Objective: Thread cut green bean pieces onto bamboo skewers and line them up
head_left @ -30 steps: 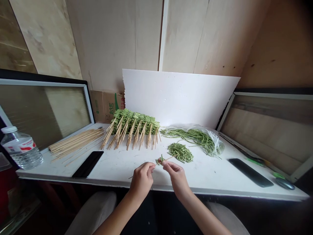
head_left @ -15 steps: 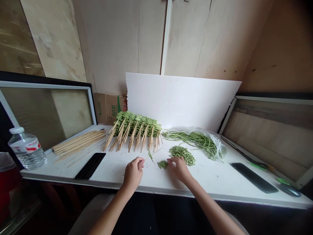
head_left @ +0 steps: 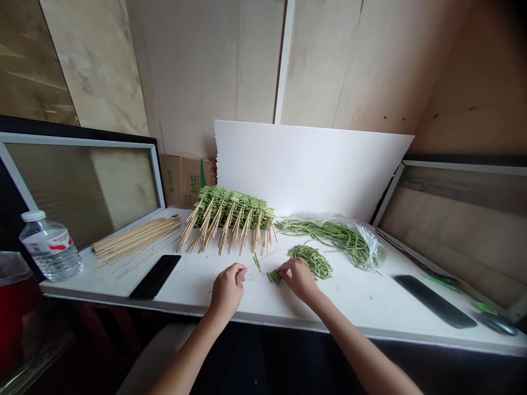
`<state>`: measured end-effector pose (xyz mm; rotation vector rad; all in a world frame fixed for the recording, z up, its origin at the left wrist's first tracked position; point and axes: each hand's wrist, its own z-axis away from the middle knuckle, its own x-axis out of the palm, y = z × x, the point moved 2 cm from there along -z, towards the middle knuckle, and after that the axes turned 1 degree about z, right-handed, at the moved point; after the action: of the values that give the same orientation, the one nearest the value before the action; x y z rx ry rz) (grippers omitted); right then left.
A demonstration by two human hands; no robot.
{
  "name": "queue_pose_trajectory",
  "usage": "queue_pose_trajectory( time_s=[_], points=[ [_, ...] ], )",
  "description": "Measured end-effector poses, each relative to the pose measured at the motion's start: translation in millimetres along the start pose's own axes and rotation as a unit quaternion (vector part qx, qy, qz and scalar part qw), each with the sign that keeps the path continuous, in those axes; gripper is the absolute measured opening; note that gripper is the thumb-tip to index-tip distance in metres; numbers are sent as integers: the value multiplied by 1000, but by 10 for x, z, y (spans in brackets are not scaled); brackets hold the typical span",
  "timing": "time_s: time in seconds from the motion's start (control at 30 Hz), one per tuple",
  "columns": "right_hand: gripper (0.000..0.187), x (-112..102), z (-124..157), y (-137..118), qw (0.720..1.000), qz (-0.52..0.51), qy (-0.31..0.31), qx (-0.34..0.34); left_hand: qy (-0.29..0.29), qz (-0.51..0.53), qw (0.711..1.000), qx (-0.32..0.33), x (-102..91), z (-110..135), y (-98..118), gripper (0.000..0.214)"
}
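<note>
My left hand (head_left: 228, 288) is closed around a thin bamboo skewer (head_left: 264, 258), which points up to the right. Cut pieces of long green bean (head_left: 257, 262) are threaded across it, past the fingertips. My right hand (head_left: 300, 278) has its thumb and fingers pinched together at a small group of cut bean pieces (head_left: 273, 276) on the white table. Whether a piece is between those fingertips is hidden. Just behind the right hand lies a larger heap of cut beans (head_left: 315, 262).
Filled bean skewers (head_left: 234, 211) are stacked at the back. Bare skewers (head_left: 138, 236) and a phone (head_left: 155, 277) lie left, near a water bottle (head_left: 51, 247). Uncut long beans (head_left: 341, 236) spill from a plastic bag. A dark flat object (head_left: 434, 300) lies right, on the table (head_left: 349, 307).
The view has shifted slightly, so the scene sits a little further right. My right fingertips have moved slightly over the small group of bean pieces; the left hand keeps its hold on the skewer.
</note>
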<state>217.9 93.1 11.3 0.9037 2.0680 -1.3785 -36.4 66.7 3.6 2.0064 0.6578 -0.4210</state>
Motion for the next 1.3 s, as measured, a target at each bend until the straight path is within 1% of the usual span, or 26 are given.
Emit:
queue_pose_trajectory(
  time_s=[0.07, 0.1, 0.2, 0.3, 0.43, 0.6, 0.67, 0.7, 0.77, 0.83, 0.87, 0.9, 0.97, 1.07, 1.3],
  points=[
    [12, 1, -28, 29, 999, -50, -5, 20, -5, -1, 1000, -2, 7, 4, -4, 21],
    [12, 0, -41, 41, 998, -64, -11, 26, -7, -2, 1000, -2, 9, 6, -4, 21],
    [8, -11, -70, 64, 996, -82, -21, 35, -8, -1, 1000, 4, 13, 17, 5, 21],
    [4, -15, -80, 70, 994, -101, -17, 46, -7, 1, 1000, 10, 10, 25, 17, 21],
    [7, -13, -72, 74, 991, -119, 9, 61, -5, 4, 1000, 11, 15, 27, 15, 21],
    [21, -97, -21, 74, 984, -152, 57, 71, 3, 11, 1000, 17, 34, 22, 3, 21],
    [29, -147, 20, 65, 969, -226, 47, 89, 5, 16, 1000, 25, 36, 26, 20, 21],
    [33, -170, 43, 59, 953, -283, 36, 105, 3, 20, 999, 29, 35, 30, 35, 22],
    [39, -208, 89, 43, 902, -408, 15, 139, -2, 28, 999, 38, 33, 44, 75, 22],
    [40, -242, 126, 25, 851, -500, 8, 160, -8, 34, 998, 45, 33, 62, 118, 22],
    [41, -256, 139, 17, 831, -531, 10, 166, -9, 37, 998, 47, 33, 71, 137, 21],
    [41, -269, 150, 12, 817, -551, 13, 169, -10, 39, 998, 49, 35, 80, 153, 21],
    [41, -288, 166, 6, 805, -568, 19, 171, -11, 44, 998, 52, 41, 98, 178, 22],
    [38, -298, 187, 1, 797, -580, 18, 168, -14, 51, 997, 57, 55, 119, 199, 22],
    [31, -266, 217, 9, 782, -599, -26, 169, -15, 45, 997, 57, 87, 132, 216, 22]
  ],
)
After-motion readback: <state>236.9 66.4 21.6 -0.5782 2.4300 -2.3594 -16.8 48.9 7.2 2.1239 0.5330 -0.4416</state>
